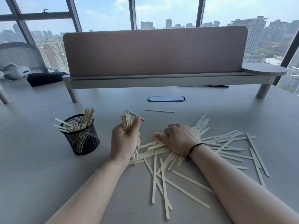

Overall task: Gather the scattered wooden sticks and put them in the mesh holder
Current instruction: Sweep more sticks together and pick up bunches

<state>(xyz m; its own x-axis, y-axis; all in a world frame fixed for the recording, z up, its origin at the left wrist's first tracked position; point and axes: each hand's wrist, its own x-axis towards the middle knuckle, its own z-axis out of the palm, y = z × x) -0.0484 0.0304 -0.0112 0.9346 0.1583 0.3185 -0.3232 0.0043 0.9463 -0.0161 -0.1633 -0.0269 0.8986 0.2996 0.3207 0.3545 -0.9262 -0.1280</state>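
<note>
A black mesh holder (82, 139) stands on the grey table at the left, with several wooden sticks leaning inside it. Just right of it, my left hand (125, 141) is closed around an upright bundle of sticks (126, 121). My right hand (178, 139) lies palm down on the pile, its fingers curled over sticks at its left edge. Many scattered wooden sticks (226, 143) spread over the table under and to the right of that hand, and several more (163, 183) lie between my forearms. Two loose sticks (159, 111) lie farther back.
A pink desk divider on a raised shelf (155, 50) crosses the back of the table. In front of it sits an oval cable port (166, 98). A black pouch (44, 78) and a white headset (14, 71) lie at the far left by a chair.
</note>
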